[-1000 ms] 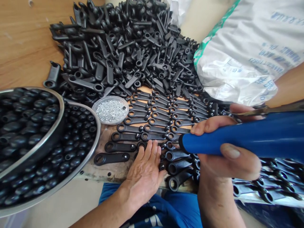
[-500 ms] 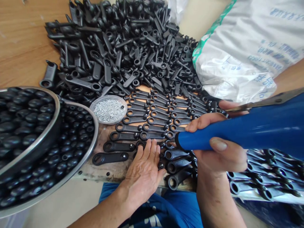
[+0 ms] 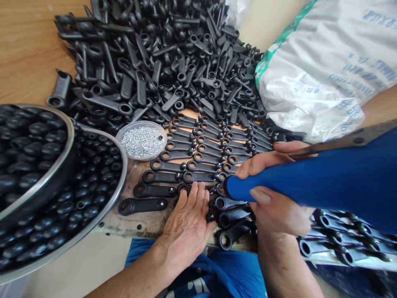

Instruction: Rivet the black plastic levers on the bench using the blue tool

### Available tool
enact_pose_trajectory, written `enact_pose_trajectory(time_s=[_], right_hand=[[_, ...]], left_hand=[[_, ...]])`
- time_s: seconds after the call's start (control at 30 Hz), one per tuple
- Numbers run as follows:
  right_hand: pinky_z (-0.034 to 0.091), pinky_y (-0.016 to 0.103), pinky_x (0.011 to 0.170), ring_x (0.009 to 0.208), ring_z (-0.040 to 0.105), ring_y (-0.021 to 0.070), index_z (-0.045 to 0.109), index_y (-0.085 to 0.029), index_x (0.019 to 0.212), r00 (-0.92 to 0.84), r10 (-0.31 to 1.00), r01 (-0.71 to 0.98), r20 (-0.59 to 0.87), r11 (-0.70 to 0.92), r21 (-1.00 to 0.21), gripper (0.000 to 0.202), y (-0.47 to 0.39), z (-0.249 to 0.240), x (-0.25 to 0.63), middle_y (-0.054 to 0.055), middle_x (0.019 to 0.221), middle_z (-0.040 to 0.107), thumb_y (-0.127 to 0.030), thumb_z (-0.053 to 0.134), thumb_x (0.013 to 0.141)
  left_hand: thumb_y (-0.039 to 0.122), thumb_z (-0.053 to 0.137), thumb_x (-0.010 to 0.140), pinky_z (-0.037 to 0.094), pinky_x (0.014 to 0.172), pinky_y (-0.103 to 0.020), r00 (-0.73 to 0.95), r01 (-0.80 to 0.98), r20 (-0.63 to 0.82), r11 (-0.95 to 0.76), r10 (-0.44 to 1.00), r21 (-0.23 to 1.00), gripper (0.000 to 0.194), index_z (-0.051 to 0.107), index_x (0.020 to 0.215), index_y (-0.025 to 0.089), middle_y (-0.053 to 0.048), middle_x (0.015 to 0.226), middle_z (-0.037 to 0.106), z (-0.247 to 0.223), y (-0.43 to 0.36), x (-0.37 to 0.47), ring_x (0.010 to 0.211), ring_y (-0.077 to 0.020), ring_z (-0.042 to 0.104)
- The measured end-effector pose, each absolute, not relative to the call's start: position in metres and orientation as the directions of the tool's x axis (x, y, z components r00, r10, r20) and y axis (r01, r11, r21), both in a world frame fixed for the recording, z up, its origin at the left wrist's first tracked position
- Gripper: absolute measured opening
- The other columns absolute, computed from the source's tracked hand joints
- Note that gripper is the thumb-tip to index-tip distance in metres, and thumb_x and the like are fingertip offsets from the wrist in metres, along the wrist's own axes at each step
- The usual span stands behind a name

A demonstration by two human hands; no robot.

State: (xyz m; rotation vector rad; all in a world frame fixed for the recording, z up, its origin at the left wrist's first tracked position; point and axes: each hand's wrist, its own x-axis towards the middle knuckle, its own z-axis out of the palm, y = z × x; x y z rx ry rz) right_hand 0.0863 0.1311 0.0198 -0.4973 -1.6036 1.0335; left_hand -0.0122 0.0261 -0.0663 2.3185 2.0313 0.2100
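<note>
My right hand (image 3: 276,194) grips a blue electric screwdriver (image 3: 316,180) whose front end points left and down at rows of black plastic handles (image 3: 198,159) laid flat on the bench. My left hand (image 3: 189,223) lies flat with fingers together, pressing on the handles in the near rows just left of the tool's tip. The tool's bit is hidden behind its body. A small clear dish of silver screws (image 3: 143,140) sits left of the rows.
A big loose pile of black handles (image 3: 155,58) covers the far bench. Two metal bowls (image 3: 122,165) of black knobs stand at left. A white woven sack (image 3: 313,70) lies at right. More handles (image 3: 341,238) lie at lower right.
The blue tool has tilted and slid a little left and down toward the rows. My left hand has stayed pressed on the handles.
</note>
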Motion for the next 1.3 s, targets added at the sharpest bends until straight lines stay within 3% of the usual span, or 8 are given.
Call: enact_pose_trajectory(time_s=[0.23,0.37,0.47,0.63,0.93,1.17,1.3], right_hand=[[0.043,0.035,0.058,0.063,0.052,0.0194,0.044,-0.028,0.107,-0.389,0.722,-0.248,0.572,0.516,-0.820,0.050,0.128,0.013,0.084,-0.002,0.069,0.053,-0.019,0.065,0.062],[0.043,0.037,0.057,0.061,0.051,0.0197,0.047,-0.026,0.112,-0.276,0.770,-0.330,0.575,0.486,-0.809,0.055,0.130,0.023,0.094,0.000,0.070,0.053,-0.022,0.066,0.060],[0.043,0.036,0.053,0.054,0.048,0.0177,0.053,-0.023,0.109,-0.327,0.776,-0.440,0.539,0.380,-0.814,0.051,0.131,0.037,0.104,0.000,0.064,0.050,-0.029,0.066,0.059],[0.039,0.034,0.046,0.049,0.048,0.0175,0.055,-0.021,0.111,-0.491,0.724,-0.424,0.484,0.287,-0.859,0.054,0.130,0.044,0.108,0.002,0.059,0.047,-0.032,0.067,0.059],[0.043,0.037,0.051,0.052,0.049,0.0195,0.052,-0.024,0.110,-0.472,0.781,-0.406,0.408,0.218,-0.887,0.057,0.125,0.035,0.104,0.001,0.062,0.051,-0.034,0.069,0.056],[0.043,0.038,0.047,0.051,0.049,0.0190,0.052,-0.023,0.108,-0.506,0.735,-0.433,0.452,0.236,-0.870,0.052,0.127,0.036,0.107,0.002,0.063,0.050,-0.031,0.065,0.059],[0.044,0.039,0.052,0.055,0.051,0.0195,0.047,-0.023,0.113,-0.561,0.721,-0.436,0.407,0.161,-0.886,0.053,0.125,0.038,0.110,0.002,0.069,0.051,-0.029,0.060,0.062]], left_hand=[[0.041,0.032,0.087,0.030,0.100,-0.050,0.127,0.984,0.041,-0.131,0.991,0.124,0.055,0.039,0.128,0.004,-0.019,0.137,0.031,-0.061,0.025,-0.013,0.130,-0.0323,0.020],[0.042,0.031,0.088,0.030,0.100,-0.049,0.123,0.984,0.054,-0.129,0.991,0.122,0.056,0.038,0.128,0.004,-0.019,0.138,0.029,-0.059,0.025,-0.013,0.130,-0.0319,0.020],[0.041,0.028,0.089,0.029,0.101,-0.049,0.121,0.984,0.068,-0.129,0.990,0.125,0.056,0.035,0.130,0.004,-0.019,0.139,0.027,-0.060,0.024,-0.014,0.130,-0.0318,0.018],[0.040,0.028,0.089,0.028,0.102,-0.049,0.122,0.981,0.053,-0.129,0.991,0.142,0.056,0.035,0.130,0.003,-0.020,0.139,0.026,-0.061,0.022,-0.014,0.131,-0.0321,0.015],[0.039,0.028,0.089,0.026,0.102,-0.050,0.128,0.982,0.053,-0.134,0.990,0.130,0.055,0.033,0.130,0.002,-0.020,0.140,0.024,-0.061,0.022,-0.013,0.131,-0.0319,0.013],[0.039,0.029,0.089,0.027,0.101,-0.049,0.132,0.982,0.067,-0.140,0.989,0.125,0.055,0.033,0.130,0.002,-0.021,0.139,0.025,-0.062,0.024,-0.013,0.131,-0.0323,0.015],[0.038,0.030,0.089,0.028,0.101,-0.050,0.130,0.984,0.072,-0.137,0.989,0.115,0.055,0.034,0.129,0.002,-0.021,0.139,0.027,-0.061,0.023,-0.013,0.130,-0.0324,0.017]])
